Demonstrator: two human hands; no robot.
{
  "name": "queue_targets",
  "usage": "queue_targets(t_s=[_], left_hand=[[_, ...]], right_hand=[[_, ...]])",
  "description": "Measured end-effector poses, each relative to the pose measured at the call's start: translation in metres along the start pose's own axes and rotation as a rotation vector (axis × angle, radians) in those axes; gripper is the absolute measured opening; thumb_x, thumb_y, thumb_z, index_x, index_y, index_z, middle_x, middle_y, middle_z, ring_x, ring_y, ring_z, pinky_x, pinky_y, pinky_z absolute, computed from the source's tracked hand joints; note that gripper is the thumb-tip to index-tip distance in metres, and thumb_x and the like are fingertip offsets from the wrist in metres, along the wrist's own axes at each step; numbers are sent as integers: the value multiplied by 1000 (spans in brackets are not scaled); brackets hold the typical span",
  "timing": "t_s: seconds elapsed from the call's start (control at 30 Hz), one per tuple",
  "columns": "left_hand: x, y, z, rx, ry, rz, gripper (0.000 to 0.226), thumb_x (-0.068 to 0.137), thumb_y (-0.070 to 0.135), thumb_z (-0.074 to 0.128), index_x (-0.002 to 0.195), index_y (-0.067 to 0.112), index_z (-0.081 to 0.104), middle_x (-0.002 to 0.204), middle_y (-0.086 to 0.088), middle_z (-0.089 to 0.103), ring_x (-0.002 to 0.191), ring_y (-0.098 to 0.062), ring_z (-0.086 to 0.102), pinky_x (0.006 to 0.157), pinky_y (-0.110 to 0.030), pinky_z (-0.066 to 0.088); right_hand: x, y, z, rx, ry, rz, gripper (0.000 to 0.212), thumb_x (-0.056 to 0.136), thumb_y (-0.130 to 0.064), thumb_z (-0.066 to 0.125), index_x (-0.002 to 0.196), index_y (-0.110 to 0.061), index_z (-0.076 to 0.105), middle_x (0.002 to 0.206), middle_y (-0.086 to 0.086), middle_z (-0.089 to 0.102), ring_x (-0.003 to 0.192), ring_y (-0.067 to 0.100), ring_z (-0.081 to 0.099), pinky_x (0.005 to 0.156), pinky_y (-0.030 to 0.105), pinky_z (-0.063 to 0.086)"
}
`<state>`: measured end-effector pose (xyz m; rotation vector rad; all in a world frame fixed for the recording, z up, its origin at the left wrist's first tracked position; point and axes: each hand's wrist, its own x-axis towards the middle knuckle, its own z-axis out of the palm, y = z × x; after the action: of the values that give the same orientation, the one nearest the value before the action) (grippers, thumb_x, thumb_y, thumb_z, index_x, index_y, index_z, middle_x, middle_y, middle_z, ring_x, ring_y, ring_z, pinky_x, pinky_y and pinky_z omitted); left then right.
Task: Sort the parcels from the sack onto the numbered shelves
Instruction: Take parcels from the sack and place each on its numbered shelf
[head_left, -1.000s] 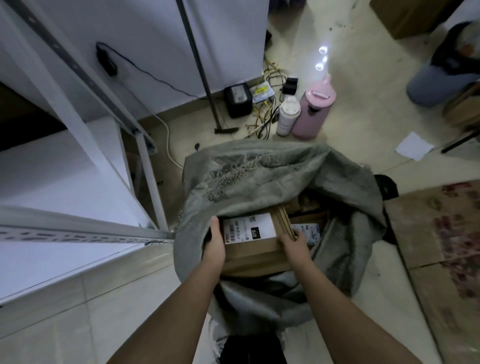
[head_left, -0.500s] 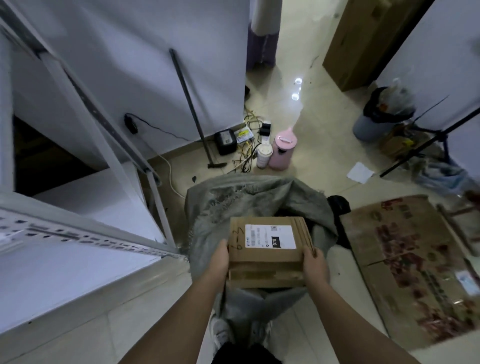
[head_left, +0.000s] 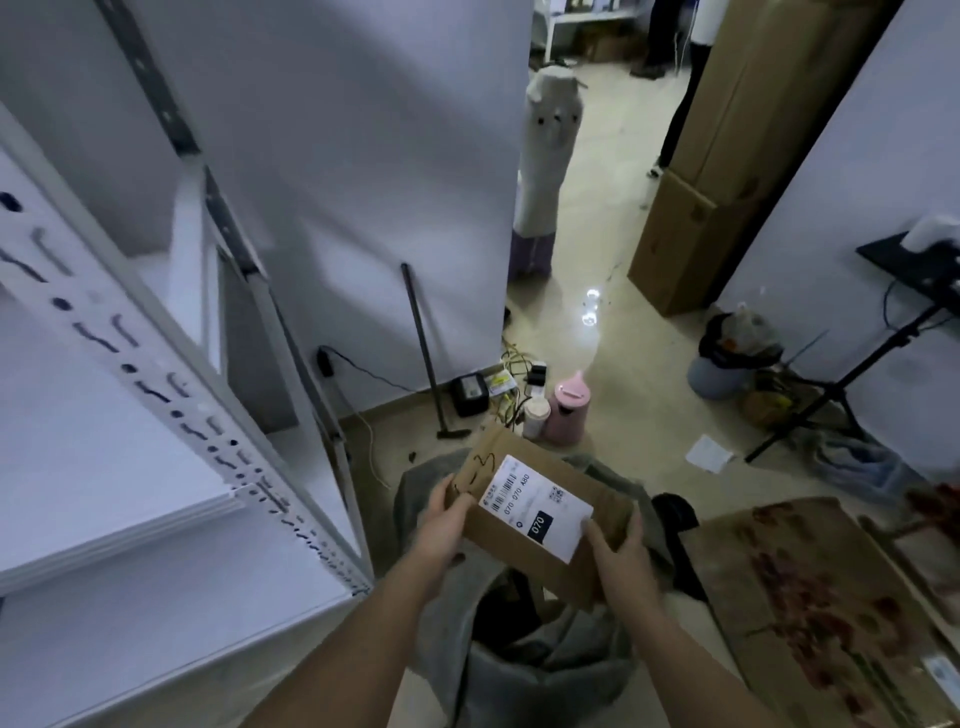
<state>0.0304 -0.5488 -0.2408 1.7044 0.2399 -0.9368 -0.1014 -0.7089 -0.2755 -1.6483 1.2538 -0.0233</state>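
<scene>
Head view: a cardboard parcel (head_left: 540, 512) with a white label reading 070 is held above the open grey sack (head_left: 524, 649), the left hand (head_left: 441, 525) gripping its left edge and the right hand (head_left: 621, 553) curled round its right corner. The white shelves (head_left: 130, 499) to the left show no parcels in the visible part. By my reading, sorting has barely begun: this parcel awaits shelving, and the sack's remaining contents cannot be made out.

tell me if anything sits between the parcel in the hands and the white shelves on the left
Nothing visible does. The parcel is held above the sack by the left hand and right hand, and only open air separates it from the shelves.
</scene>
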Motion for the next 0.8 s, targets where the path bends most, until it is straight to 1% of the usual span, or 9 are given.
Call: queue_targets(t_s=[0.1,0.2,0.33,0.4,0.47,0.53,0.6,0.67,0.8], left_hand=[[-16,8,-10,-87,29,24,39,95,31,49,133,38,43,127,-4,47,99,-21,51,76,-37,49],[-44,12,-19,-177,52,54,27,94,41,51,121,35,49,119,-5,51,105,-26,53,79,-38,51],[-69,4,-31,-224,177,115,33,97,40,45,129,35,50,134,-7,47,114,-28,51,85,-40,50],[-80,-3,-35,-215,218,172,46,96,45,43,142,41,37,149,-7,34,131,-31,39,102,-50,41],[-96,-14,-33,-282,239,191,64,94,47,46,150,37,18,151,-5,32,134,-29,38,108,-47,36],[-109,-27,-32,-387,267,152,70,89,47,51,149,23,25,137,-6,51,114,-21,56,90,-31,48],[-126,-36,-30,-387,266,119,53,94,40,48,139,14,42,116,-7,64,97,-17,61,71,-26,47],[-143,-45,-30,-346,220,92,38,97,33,46,131,15,45,102,-3,62,89,-17,58,71,-30,45],[-181,-57,-31,-315,178,12,34,96,32,48,128,40,37,98,6,57,87,-20,54,76,-33,47]], right_hand=[[-8,-5,-3,118,-40,1,69,93,-44,57,148,-23,22,141,12,48,119,33,53,86,41,49],[-19,-12,-5,265,-95,51,35,96,-37,55,119,-14,41,121,17,56,97,31,59,64,35,50],[-36,-18,-5,186,-178,49,42,90,-55,54,114,-22,42,114,12,57,97,33,59,83,53,54],[-31,-8,-1,98,-255,-3,65,75,-76,56,123,-33,49,119,9,56,106,36,59,89,55,53],[-13,17,7,23,-309,-19,83,55,-90,58,124,-44,55,134,9,50,115,36,56,94,54,51],[-22,27,9,31,-370,-28,80,59,-82,63,126,-38,58,136,10,47,115,36,55,88,50,55],[-67,14,-2,47,-435,-60,71,74,-65,65,132,-25,55,133,12,51,111,34,56,71,41,58],[-91,13,-5,35,-497,-49,62,87,-51,62,138,-19,46,129,11,53,108,32,57,64,38,57],[-124,11,-2,-55,-623,-69,51,90,-47,60,131,-21,44,117,4,54,103,26,57,79,45,57]])
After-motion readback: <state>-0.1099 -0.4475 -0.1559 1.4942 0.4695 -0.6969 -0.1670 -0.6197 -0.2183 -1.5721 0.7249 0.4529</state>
